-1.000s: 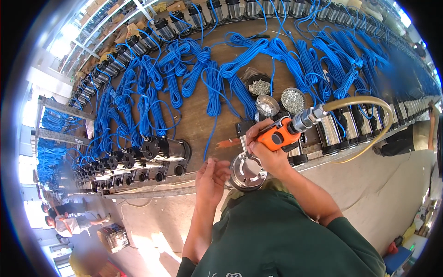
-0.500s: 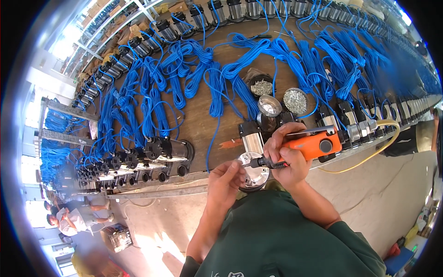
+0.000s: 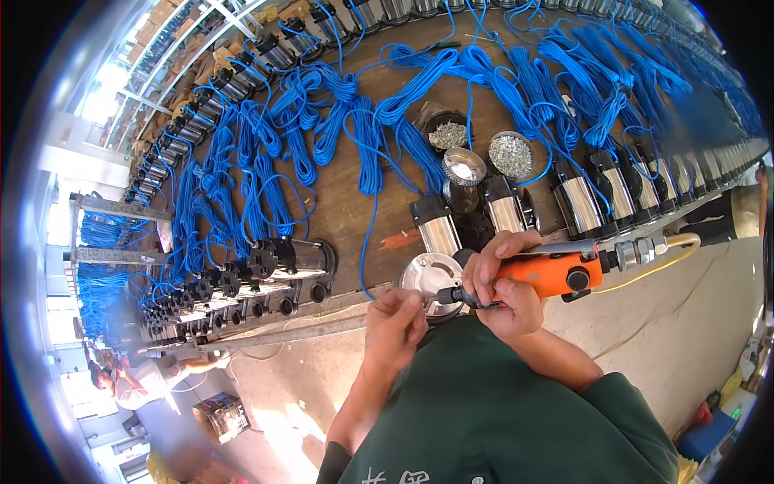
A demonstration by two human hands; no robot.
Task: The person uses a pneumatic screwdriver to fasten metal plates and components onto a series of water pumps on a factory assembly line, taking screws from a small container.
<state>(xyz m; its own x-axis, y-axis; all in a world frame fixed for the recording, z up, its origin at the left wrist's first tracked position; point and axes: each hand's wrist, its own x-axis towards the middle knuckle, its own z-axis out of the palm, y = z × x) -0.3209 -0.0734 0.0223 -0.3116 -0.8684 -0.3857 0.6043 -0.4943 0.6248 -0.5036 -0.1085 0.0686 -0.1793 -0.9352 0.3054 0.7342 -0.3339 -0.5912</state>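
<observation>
In my right hand (image 3: 512,294) is an orange air screwdriver (image 3: 552,273), its black chuck and bit pointing left. My left hand (image 3: 393,327) is closed in a pinch at the bit's tip; whatever sits between the fingertips is too small to make out. Just beyond the bit, a pump (image 3: 437,231) with a shiny steel body lies at the table's near edge. Its round silver end plate (image 3: 430,276) faces me, partly covered by the chuck and my fingers.
Metal dishes of small screws (image 3: 510,153) and an upturned shiny cup (image 3: 465,168) stand behind the pump. Bundles of blue cable (image 3: 367,145) spread over the wooden table (image 3: 339,214). More pumps (image 3: 294,262) line both sides. A yellow hose (image 3: 645,277) trails from the screwdriver. A person (image 3: 145,379) is at lower left.
The view has shifted a little. My hands and the screwdriver sit slightly nearer to me relative to the pump's end plate. The grip on the screwdriver and the left pinch stay the same.
</observation>
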